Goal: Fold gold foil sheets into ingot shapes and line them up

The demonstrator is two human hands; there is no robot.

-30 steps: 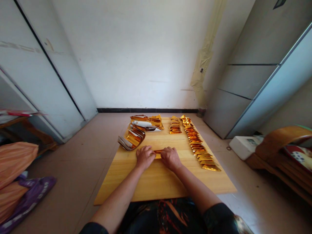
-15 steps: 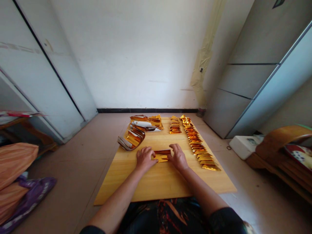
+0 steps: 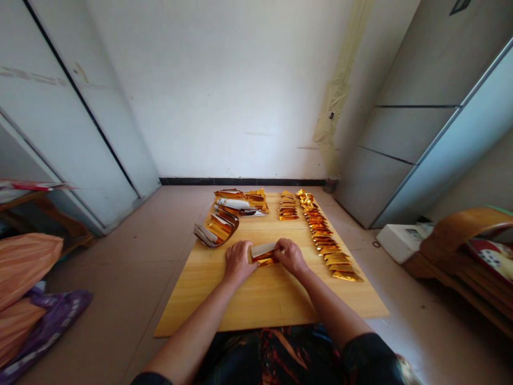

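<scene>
A low wooden board (image 3: 256,299) lies on the floor in front of me. My left hand (image 3: 237,261) and my right hand (image 3: 292,255) both pinch the ends of a folded gold foil paper (image 3: 263,253) at the board's middle, its pale underside turned up. A curved stack of unfolded gold sheets (image 3: 216,227) stands just beyond my left hand. A long row of folded gold pieces (image 3: 326,240) runs along the board's right side, with a shorter row (image 3: 287,206) further back.
More gold sheets (image 3: 240,202) lie at the board's far left. White cabinet doors (image 3: 60,133) stand on the left, a grey cabinet (image 3: 420,128) on the right. A white box (image 3: 401,239) and a wooden chair (image 3: 465,240) sit at right; orange and purple bags (image 3: 28,299) at left.
The hands first pressed close together on the paper, then spread apart flattening it. Now they have closed in again and folded its far edge up, showing the pale side.
</scene>
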